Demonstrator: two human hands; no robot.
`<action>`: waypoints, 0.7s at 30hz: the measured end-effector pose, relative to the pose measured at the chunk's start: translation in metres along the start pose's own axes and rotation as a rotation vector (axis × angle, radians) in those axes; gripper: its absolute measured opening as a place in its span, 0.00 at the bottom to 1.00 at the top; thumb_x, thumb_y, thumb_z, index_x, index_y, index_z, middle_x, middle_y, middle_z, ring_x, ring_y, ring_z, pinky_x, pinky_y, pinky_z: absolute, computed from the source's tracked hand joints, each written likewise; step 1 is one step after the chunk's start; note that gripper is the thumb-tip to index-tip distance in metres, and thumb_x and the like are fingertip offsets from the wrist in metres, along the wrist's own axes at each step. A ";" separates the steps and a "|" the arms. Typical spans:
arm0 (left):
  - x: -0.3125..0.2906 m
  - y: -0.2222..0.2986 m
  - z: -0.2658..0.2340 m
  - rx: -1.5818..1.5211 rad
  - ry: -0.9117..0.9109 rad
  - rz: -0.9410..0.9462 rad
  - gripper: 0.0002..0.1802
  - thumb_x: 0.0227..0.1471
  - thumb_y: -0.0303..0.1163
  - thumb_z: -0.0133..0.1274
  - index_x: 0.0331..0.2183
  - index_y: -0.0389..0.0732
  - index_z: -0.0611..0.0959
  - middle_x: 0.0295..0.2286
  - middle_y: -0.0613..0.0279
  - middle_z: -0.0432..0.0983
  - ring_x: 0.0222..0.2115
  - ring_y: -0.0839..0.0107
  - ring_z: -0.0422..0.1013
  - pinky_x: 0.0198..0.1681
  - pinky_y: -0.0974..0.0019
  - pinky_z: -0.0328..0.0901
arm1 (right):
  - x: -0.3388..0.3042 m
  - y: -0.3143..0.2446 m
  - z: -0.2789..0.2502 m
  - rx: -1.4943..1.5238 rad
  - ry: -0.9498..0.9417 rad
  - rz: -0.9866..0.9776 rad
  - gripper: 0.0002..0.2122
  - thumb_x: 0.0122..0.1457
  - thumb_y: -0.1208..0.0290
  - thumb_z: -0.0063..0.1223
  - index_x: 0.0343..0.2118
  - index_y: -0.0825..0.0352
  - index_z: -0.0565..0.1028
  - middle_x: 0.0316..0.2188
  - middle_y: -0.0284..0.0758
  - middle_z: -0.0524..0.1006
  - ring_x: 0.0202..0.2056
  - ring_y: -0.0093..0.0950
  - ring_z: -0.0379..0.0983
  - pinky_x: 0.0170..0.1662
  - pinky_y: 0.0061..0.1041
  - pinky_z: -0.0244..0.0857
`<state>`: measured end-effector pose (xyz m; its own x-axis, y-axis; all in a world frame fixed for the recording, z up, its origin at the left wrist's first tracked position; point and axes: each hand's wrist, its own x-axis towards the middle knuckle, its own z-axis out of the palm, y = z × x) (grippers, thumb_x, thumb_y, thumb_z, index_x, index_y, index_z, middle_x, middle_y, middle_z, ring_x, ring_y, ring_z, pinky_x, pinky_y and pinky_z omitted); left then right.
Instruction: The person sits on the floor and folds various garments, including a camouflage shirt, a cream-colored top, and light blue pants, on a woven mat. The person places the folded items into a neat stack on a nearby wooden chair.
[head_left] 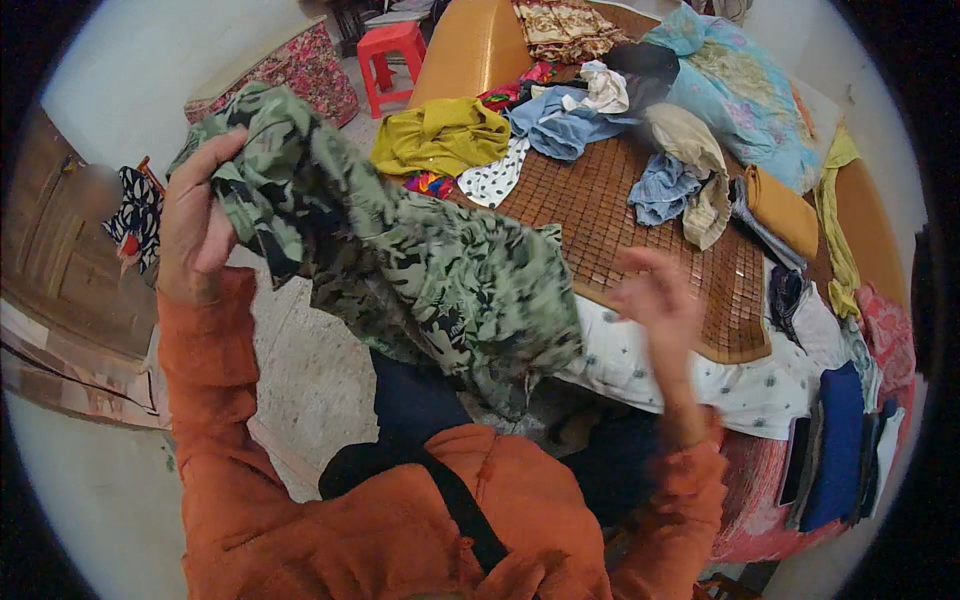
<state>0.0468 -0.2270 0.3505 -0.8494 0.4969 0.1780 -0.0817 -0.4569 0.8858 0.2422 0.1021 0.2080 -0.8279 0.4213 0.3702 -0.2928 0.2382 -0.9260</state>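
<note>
My left hand (200, 215) is raised at the left, its fingers closed on one end of a green camouflage garment (440, 270). The cloth hangs in loose folds across the front of me, and its lower right end is smeared by motion. I cannot tell whether it is a shirt or trousers. To the right of the cloth, my right hand (655, 300) is in the air, fingers apart and slightly blurred, holding nothing. Beyond it is a bed with a brown tile mat (590, 215) and a white patterned sheet (640, 360) along its near edge.
A mustard-yellow garment (440, 135), denim pieces (565, 125) and beige clothing (690, 150) lie loose on the bed. Folded clothes (835, 450) stand in a row at the right. A light-blue floral quilt (750, 95) is at the back. A red stool (390, 60) stands far left.
</note>
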 end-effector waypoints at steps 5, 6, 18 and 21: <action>-0.019 -0.013 0.044 -0.067 0.001 0.056 0.14 0.49 0.25 0.45 0.39 0.29 0.74 0.35 0.50 0.75 0.33 0.60 0.74 0.39 0.62 0.70 | -0.024 0.006 0.130 -0.335 -0.194 -0.217 0.37 0.38 0.65 0.62 0.54 0.66 0.58 0.52 0.49 0.57 0.51 0.47 0.57 0.51 0.36 0.55; -0.030 -0.018 0.056 -0.097 -0.020 0.136 0.14 0.49 0.24 0.45 0.39 0.29 0.74 0.35 0.49 0.75 0.33 0.60 0.74 0.39 0.61 0.70 | -0.020 0.010 0.138 -0.418 -0.190 -0.225 0.34 0.38 0.71 0.59 0.52 0.66 0.60 0.51 0.48 0.59 0.50 0.45 0.59 0.52 0.36 0.55; -0.039 0.030 -0.054 0.165 0.138 0.169 0.13 0.46 0.24 0.42 0.35 0.30 0.76 0.34 0.54 0.75 0.34 0.65 0.72 0.42 0.63 0.66 | 0.030 0.006 -0.072 -0.419 0.229 -0.254 0.17 0.33 0.86 0.34 0.28 0.71 0.72 0.26 0.33 0.72 0.31 0.23 0.67 0.38 0.18 0.61; -0.052 0.045 -0.066 0.039 0.263 0.096 0.14 0.47 0.26 0.42 0.36 0.31 0.76 0.35 0.54 0.75 0.37 0.65 0.72 0.44 0.63 0.65 | 0.016 -0.012 -0.100 -0.339 0.466 -0.267 0.13 0.41 0.87 0.36 0.29 0.71 0.72 0.28 0.30 0.72 0.31 0.18 0.66 0.37 0.15 0.59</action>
<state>0.0524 -0.3218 0.3525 -0.9589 0.2417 0.1489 0.0214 -0.4615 0.8869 0.2809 0.1936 0.2325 -0.4297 0.6278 0.6489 -0.2293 0.6192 -0.7510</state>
